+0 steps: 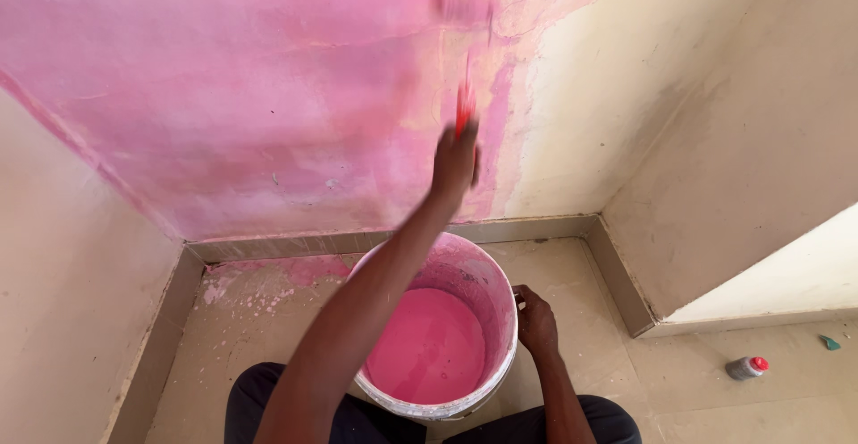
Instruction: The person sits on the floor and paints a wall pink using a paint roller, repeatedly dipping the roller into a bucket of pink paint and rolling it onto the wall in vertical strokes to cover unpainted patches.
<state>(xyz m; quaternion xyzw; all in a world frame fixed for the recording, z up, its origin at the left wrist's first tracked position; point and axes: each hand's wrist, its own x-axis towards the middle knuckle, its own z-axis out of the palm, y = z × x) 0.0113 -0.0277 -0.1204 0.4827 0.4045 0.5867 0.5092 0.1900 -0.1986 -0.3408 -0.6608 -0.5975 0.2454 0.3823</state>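
Observation:
My left hand (454, 163) is raised against the wall and grips a paintbrush with a red handle (465, 104). Its bristles are blurred where they meet the pink-painted wall (250, 96). To the right of the brush the wall (608, 96) is bare cream. A white bucket (487, 274) stands on the floor between my knees, holding pink paint (429, 346). My left forearm crosses over the bucket's left side. My right hand (534, 321) rests on the bucket's right rim, fingers curled over the edge.
Pink splashes (268, 285) mark the tiled floor along the skirting. A side wall (71, 301) closes in on the left, and another wall corner (715, 212) juts out on the right. A small grey bottle with a red cap (747, 368) and a green scrap (830, 343) lie on the floor at right.

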